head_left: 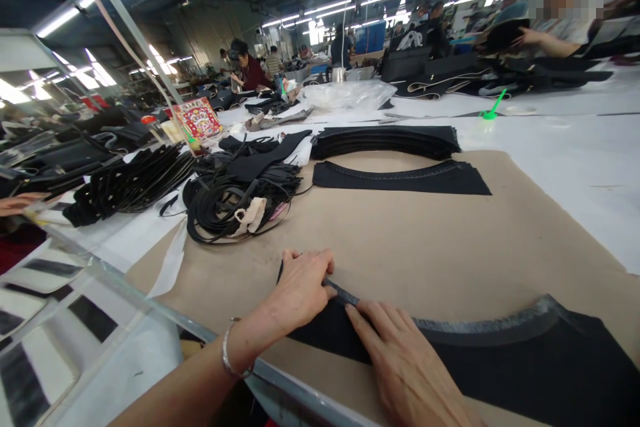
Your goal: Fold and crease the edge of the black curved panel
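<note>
Black piece (520,367): flat on the brown sheet (425,233), under both hands; its long axis slants from upper left to lower right.
Grey strip (480,331): along the curved upper edge, a short bare stretch showing between the hands.
Left hand (305,283) (the arm with the bracelet (226,350)): at the left end, fingers bent; whether they pinch the edge, I cannot tell.
Right hand (395,343): laid open on the piece, nearer its long right stretch.
Hidden: much of the left end, beneath the left hand.
Cut off: the lower right corner.
</note>
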Available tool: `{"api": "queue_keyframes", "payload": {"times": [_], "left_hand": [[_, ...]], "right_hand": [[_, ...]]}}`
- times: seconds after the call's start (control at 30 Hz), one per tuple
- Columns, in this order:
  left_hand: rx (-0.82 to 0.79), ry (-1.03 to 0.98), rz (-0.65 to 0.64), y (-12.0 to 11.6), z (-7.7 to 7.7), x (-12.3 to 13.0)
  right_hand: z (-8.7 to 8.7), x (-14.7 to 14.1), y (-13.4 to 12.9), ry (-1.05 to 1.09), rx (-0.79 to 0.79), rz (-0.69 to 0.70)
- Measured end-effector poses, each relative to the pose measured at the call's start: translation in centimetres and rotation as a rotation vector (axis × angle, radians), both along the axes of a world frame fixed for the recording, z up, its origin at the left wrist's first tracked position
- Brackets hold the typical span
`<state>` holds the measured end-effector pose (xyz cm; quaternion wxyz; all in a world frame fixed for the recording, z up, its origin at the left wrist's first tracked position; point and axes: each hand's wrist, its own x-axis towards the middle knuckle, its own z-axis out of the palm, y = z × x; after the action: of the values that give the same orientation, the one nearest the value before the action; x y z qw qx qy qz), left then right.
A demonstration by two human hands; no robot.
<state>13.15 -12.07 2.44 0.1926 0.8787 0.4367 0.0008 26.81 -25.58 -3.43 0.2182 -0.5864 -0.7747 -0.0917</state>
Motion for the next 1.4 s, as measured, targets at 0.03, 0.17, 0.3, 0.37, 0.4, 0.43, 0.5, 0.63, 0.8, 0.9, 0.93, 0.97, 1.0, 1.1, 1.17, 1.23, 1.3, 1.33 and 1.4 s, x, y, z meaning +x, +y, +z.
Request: {"api": "queue_keyframes", "payload": {"times": [0.03,0.17,0.3,0.37,0.4,0.43,0.5,0.63,0.8,0.9,0.93,0.97,1.0,1.1,1.17,1.23,1.3,1.33,1.4], "left_hand": [[-0.006,-0.005,0.008,0.2,0.0,-0.3],[-0.021,-0.022,0.042,1.3,-0.1,-1.7],[-0.046,-0.013,0.054,2.1,0.0,-2.2],[-0.049,-0.019,0.057,2.3,0.0,-2.2],[-0.047,-0.022,0.058,2.3,0.1,-2.1],[-0.045,-0.025,0.057,2.3,0.0,-2.1],[-0.038,-0.029,0.058,2.3,-0.1,-2.1],[-0.021,-0.033,0.063,2.3,-0.4,-2.2],[0.001,-0.049,0.075,2.1,-0.7,-2.2],[0.01,-0.079,0.076,2.0,-0.8,-2.2],[0.013,-0.092,0.076,2.0,-0.9,-2.3],[0.013,-0.106,0.077,2.0,-1.0,-2.4],[0.011,-0.12,0.08,2.1,-1.1,-2.5],[-0.006,-0.165,0.093,2.6,-1.5,-3.1],[-0.024,-0.192,0.096,2.9,-1.6,-3.5],[-0.038,-0.215,0.092,3.2,-1.6,-3.7],[-0.038,-0.233,0.088,3.3,-1.6,-3.8],[-0.035,-0.239,0.087,3.3,-1.6,-3.8],[-0.025,-0.249,0.086,3.3,-1.6,-3.8]], "right_hand": [[-0.2,-0.3,0.2,-0.016,0.003,-0.01],[-0.6,-0.7,0.2,-0.036,-0.002,-0.025],[-0.4,-0.6,0.2,-0.055,0.029,-0.028],[-0.4,-0.7,0.3,-0.055,0.038,-0.03],[-0.3,-0.7,0.4,-0.053,0.043,-0.03],[-0.3,-0.7,0.4,-0.051,0.046,-0.03],[-0.4,-0.8,0.6,-0.05,0.056,-0.027],[-0.4,-0.8,0.7,-0.046,0.066,-0.018],[-0.4,-1.0,0.9,-0.048,0.085,-0.027],[-0.2,-1.9,1.6,-0.05,0.098,-0.023],[-0.2,-2.3,1.9,-0.057,0.092,-0.021],[-0.2,-2.6,2.2,-0.063,0.081,-0.017],[-0.2,-3.0,2.5,-0.065,0.069,-0.019],[-0.3,-3.6,3.1,-0.066,0.043,-0.05],[-0.3,-3.8,3.3,-0.078,0.046,-0.068],[-0.3,-4.0,3.3,-0.091,0.048,-0.081],[-0.2,-4.1,3.4,-0.096,0.061,-0.093],[-0.2,-4.2,3.4,-0.099,0.07,-0.098],[-0.1,-4.3,3.4,-0.105,0.089,-0.1]]}}
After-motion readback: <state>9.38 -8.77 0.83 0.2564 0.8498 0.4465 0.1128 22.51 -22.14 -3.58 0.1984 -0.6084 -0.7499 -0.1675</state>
